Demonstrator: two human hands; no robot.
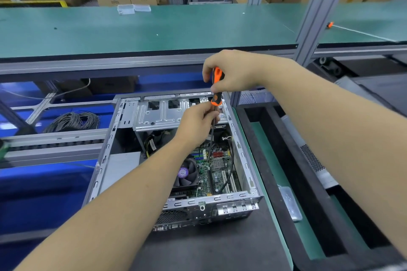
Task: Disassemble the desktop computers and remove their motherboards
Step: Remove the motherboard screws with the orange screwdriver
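An open desktop case (244, 156) lies on its side on a dark mat. Inside it, the green motherboard (218, 169) shows a black CPU fan (186, 174), a small heatsink and a black cable. An orange-and-black screwdriver (217, 86) stands nearly upright over the case. My right hand (233, 72) grips its handle from above. My left hand (198, 123) pinches the thin shaft just below the handle. The shaft runs down toward the board; its tip is hard to make out. A silver drive cage (158, 114) fills the far end of the case.
A green shelf (154, 28) spans above the bench, with a clear plastic box (126, 9) on it. A grey post (312, 17) rises at right. Black foam trays (293, 174) and another computer panel lie to the right. Coiled cables (72, 120) sit at left.
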